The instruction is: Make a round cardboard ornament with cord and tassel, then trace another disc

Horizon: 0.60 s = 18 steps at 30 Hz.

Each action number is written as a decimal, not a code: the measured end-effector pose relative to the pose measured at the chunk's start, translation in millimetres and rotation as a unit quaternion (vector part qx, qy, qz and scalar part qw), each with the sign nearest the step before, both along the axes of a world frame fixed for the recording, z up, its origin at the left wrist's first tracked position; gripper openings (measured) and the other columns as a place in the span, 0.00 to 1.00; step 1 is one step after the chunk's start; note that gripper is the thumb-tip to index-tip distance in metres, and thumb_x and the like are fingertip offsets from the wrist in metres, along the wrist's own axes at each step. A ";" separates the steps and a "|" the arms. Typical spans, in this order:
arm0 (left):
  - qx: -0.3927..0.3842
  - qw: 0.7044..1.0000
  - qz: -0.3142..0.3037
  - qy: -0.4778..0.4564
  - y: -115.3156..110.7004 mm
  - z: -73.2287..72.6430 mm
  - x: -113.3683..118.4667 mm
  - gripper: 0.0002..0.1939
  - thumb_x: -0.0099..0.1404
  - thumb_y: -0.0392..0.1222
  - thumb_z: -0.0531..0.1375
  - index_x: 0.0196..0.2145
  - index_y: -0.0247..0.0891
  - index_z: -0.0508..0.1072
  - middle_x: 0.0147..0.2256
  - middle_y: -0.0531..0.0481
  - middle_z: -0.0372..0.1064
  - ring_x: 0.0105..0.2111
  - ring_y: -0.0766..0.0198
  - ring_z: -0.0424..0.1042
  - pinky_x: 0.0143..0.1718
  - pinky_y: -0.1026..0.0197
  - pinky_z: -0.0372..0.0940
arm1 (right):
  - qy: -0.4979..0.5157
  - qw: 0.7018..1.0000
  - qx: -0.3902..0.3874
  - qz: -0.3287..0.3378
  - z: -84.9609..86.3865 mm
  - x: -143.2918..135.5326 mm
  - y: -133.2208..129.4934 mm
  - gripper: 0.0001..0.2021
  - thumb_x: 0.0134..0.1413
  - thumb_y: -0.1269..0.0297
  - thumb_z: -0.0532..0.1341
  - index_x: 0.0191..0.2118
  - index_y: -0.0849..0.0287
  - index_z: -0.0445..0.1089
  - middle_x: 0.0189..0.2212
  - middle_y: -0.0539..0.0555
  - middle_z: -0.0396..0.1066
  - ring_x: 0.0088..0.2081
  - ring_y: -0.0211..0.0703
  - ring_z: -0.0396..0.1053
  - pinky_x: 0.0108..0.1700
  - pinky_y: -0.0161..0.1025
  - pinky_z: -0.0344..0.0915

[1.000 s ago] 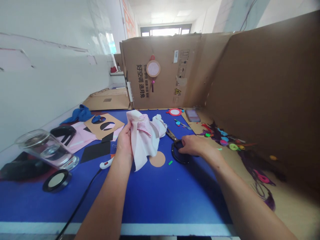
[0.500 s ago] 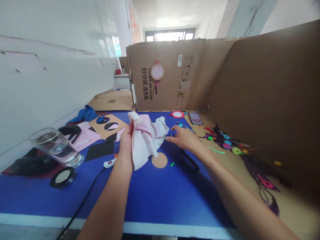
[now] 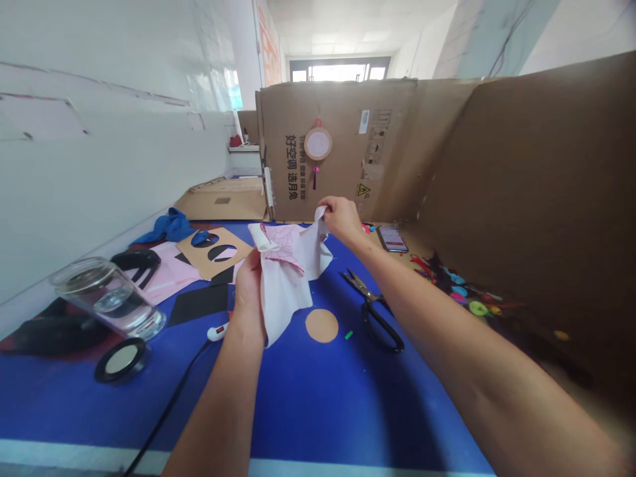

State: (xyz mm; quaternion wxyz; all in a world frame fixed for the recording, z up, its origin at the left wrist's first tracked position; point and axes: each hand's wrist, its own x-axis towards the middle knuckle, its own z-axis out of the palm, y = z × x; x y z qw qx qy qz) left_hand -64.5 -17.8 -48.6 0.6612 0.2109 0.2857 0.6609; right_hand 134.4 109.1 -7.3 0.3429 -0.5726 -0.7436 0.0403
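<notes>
A white cloth with a pink patterned part hangs between my two hands above the blue table. My left hand is closed on its left edge. At its upper right corner, my right hand pinches the fabric and holds it up. Below the cloth lies a round tan disc, with a small green piece beside it. Black-handled scissors lie with parted blades on the table, partly behind my right forearm.
A glass of water and a round black-rimmed lid stand at the left. Cut card and black sheets lie behind. A phone and coloured trimmings lie at the right, before cardboard walls.
My right hand has moved up and a little left and now grips the cloth's corner, raising it. The scissors are now more fully in view.
</notes>
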 end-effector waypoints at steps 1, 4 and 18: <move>0.001 1.000 -0.012 0.002 -0.6 -0.5 2.0 0.19 0.69 0.53 0.64 0.52 0.39 0.81 0.39 0.43 0.83 0.51 0.42 0.82 0.54 0.45 0.78 | 0.013 1.000 0.008 0.013 0.4 3.9 2.5 0.23 0.67 0.74 0.54 0.61 0.60 0.78 0.58 0.62 0.79 0.59 0.52 0.74 0.61 0.42 0.65; -0.014 0.998 -0.054 0.001 -2.0 -3.9 12.6 0.17 0.70 0.50 0.65 0.49 0.38 0.82 0.38 0.43 0.83 0.49 0.45 0.83 0.53 0.49 0.79 | 0.025 0.998 -0.050 0.006 -11.1 19.7 -4.2 0.27 0.59 0.77 0.60 0.65 0.63 0.73 0.56 0.65 0.79 0.58 0.55 0.75 0.60 0.44 0.66; -0.040 0.994 -0.101 0.010 -6.6 -16.7 43.5 0.14 0.75 0.45 0.60 0.48 0.34 0.82 0.39 0.39 0.83 0.41 0.49 0.84 0.48 0.50 0.78 | 0.550 0.748 -0.338 0.157 -85.2 20.2 -134.2 0.21 0.58 0.52 0.75 0.53 0.55 0.75 0.47 0.58 0.81 0.40 0.42 0.80 0.36 0.35 0.77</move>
